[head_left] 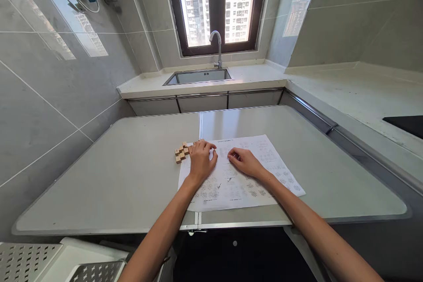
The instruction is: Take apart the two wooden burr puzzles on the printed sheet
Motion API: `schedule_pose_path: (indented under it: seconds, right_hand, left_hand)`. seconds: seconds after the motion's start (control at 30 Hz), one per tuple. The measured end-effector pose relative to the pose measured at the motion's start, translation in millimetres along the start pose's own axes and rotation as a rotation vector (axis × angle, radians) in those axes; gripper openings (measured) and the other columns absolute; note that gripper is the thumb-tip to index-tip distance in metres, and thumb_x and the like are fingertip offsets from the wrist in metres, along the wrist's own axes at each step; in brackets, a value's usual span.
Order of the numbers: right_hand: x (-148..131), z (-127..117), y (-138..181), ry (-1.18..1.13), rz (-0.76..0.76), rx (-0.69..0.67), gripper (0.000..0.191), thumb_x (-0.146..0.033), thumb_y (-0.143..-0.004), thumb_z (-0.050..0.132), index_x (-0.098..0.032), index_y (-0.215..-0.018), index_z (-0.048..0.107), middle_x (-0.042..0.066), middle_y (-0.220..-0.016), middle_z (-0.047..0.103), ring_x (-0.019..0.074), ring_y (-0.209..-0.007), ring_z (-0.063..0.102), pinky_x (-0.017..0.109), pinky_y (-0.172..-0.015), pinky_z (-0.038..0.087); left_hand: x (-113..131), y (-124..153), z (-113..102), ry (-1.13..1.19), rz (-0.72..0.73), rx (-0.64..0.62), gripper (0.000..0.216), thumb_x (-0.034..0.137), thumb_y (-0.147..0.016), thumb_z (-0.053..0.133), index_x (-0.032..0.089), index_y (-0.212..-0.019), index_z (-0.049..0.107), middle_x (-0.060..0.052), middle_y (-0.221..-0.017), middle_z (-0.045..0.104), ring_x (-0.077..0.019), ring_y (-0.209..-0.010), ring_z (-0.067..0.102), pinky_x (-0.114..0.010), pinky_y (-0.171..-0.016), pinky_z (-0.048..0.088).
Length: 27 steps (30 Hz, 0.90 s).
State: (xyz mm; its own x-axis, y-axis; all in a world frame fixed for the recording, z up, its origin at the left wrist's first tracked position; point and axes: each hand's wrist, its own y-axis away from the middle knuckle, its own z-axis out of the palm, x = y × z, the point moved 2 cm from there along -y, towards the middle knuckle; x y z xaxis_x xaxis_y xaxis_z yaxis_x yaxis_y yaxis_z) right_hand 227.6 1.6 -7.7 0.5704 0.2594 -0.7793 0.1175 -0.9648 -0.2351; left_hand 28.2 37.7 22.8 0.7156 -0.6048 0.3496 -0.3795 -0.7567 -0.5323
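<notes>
Wooden blocks [181,152] clustered at the left edge of a printed sheet [257,172] on a grey surface [125,185]. Left hand [201,158] resting palm-down beside them, fingers curled, touching the nearest blocks. Right hand [243,161] loosely curled on the sheet, gripping nothing. Sink [198,76] beyond, under a window [216,4].

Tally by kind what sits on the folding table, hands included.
Hands: 2, left hand and right hand, both resting on the sheet
Printed paper sheet: 1
Wooden block cluster: 1, beside the left hand; separate pieces too small to count
Total: 4
</notes>
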Motion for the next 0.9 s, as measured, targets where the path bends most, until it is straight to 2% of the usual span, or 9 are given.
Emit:
schedule_pose_path:
  seconds: [0.23, 0.37, 0.47, 0.6, 0.7, 0.9]
  right_hand:
    - [2.0, 0.7, -0.4, 0.005, 0.011, 0.003, 0.018, -0.033, -0.097, 0.055, -0.023, -0.09, 0.068, 0.002, -0.084, 0.073, 0.0192, -0.075, 0.064, 0.031, -0.069, 0.048]
    - [2.9, 0.6, -0.7, 0.006, 0.014, 0.001, 0.018, -0.034, -0.096, 0.055, -0.023, -0.09, 0.068, 0.002, -0.084, 0.074, 0.0192, -0.076, 0.065, 0.031, -0.069, 0.048]
    - [2.8, 0.5, -0.7, 0.002, 0.012, 0.0, 0.018, -0.033, -0.097, 0.055, -0.023, -0.09, 0.068, 0.002, -0.084, 0.073, 0.0191, -0.076, 0.065, 0.031, -0.069, 0.049]
    - [3.2, 0.6, -1.0, 0.0, 0.012, -0.001, 0.017, -0.033, -0.097, 0.055, -0.023, -0.091, 0.068, 0.002, -0.085, 0.074, 0.0191, -0.076, 0.065, 0.031, -0.069, 0.049]
    - [3.5, 0.6, -1.1, 0.005, 0.013, -0.002, 0.017, -0.033, -0.097, 0.055, -0.023, -0.091, 0.068, 0.002, -0.085, 0.074, 0.0191, -0.076, 0.066, 0.031, -0.069, 0.049]
    - [3.2, 0.6, -1.0, 0.002, 0.017, -0.006, 0.018, -0.034, -0.097, 0.055, -0.023, -0.092, 0.069, 0.002, -0.086, 0.074, 0.0194, -0.077, 0.066, 0.031, -0.07, 0.049]
  left_hand:
    - [-37.9, -14.8, -16.9, -0.175, -0.246, 0.187, 0.013, 0.022, -0.095, 0.058, 0.021, -0.101, 0.069, -0.012, -0.114, 0.066, -0.0323, -0.114, 0.055, -0.046, -0.099, 0.043]
    - [-57.0, -14.7, -24.7, -0.232, -0.378, 0.224, 0.014, 0.025, -0.091, 0.06, 0.022, -0.103, 0.068, -0.012, -0.119, 0.066, -0.0337, -0.122, 0.052, -0.046, -0.103, 0.041]
    - [-67.6, -13.1, -27.0, -0.262, -0.458, 0.195, 0.018, 0.025, -0.089, 0.06, 0.022, -0.105, 0.067, -0.012, -0.122, 0.066, -0.0344, -0.124, 0.052, -0.047, -0.107, 0.04]
    - [-80.8, -12.1, -25.7, -0.215, -0.564, 0.141, 0.018, 0.028, -0.088, 0.06, 0.023, -0.104, 0.067, -0.012, -0.121, 0.069, -0.0351, -0.12, 0.056, -0.047, -0.103, 0.043]
    - [-90.5, -12.1, -23.7, -0.169, -0.6, 0.126, 0.016, 0.03, -0.088, 0.059, 0.023, -0.102, 0.066, -0.011, -0.116, 0.071, -0.034, -0.117, 0.059, -0.046, -0.1, 0.045]
    - [-101.9, -11.1, -21.1, -0.145, -0.651, 0.141, 0.017, 0.024, -0.088, 0.055, 0.023, -0.101, 0.065, -0.009, -0.115, 0.073, -0.0324, -0.114, 0.062, -0.046, -0.1, 0.045]
